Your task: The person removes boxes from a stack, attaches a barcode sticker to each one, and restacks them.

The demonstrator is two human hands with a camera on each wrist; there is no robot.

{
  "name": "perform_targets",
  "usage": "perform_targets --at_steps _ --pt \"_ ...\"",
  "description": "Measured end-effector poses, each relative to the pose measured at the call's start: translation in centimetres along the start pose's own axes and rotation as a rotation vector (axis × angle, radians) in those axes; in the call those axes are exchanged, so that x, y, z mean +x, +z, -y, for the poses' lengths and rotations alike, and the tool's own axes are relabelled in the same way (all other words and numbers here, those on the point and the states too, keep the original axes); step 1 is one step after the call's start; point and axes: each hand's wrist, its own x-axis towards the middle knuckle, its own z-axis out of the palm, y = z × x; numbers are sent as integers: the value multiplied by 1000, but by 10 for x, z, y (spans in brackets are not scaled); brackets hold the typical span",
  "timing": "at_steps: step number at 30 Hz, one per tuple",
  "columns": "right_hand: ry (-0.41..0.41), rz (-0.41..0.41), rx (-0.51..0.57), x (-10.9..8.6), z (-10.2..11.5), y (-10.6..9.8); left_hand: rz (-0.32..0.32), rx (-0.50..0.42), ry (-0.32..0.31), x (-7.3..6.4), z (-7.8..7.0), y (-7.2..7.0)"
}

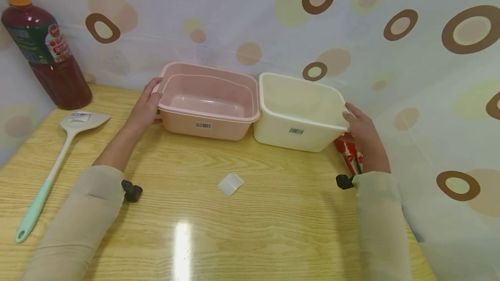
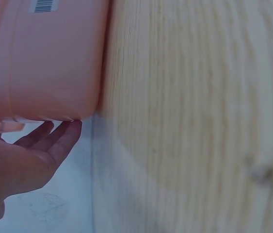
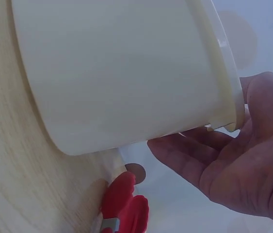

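A pink plastic storage bin (image 1: pixel 207 128) stands against the wall at the back of the table, with a barcode label on its front. My left hand (image 1: pixel 146 105) holds its left end at the rim; in the left wrist view, the fingers (image 2: pixel 63 141) lie along the bin's outer side. Right beside it, rim to rim, is a cream plastic bin (image 1: pixel 289 138), also with a barcode. My right hand (image 1: pixel 361 127) grips that bin's right end, thumb at the rim and fingers (image 3: pixel 180 155) against the outside wall. Both bins look empty inside.
A red sauce bottle (image 1: pixel 58 73) with an orange cap stands back left. A white spatula with a green handle (image 1: pixel 37 205) lies at the left. A small white paper piece (image 1: pixel 230 184) is mid-table. Something red with metal parts (image 3: pixel 125 204) lies beside the cream bin.
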Motion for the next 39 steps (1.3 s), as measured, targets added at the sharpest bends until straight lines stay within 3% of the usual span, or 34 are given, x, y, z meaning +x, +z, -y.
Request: perform_targets --at_steps 9,16,39 --pt "16 23 -64 23 -9 -5 -7 1 -13 2 2 -1" --pt "-1 -6 2 23 -12 0 -8 11 -11 3 3 -1" --pt "15 -80 -17 20 -10 2 -13 14 8 2 3 0"
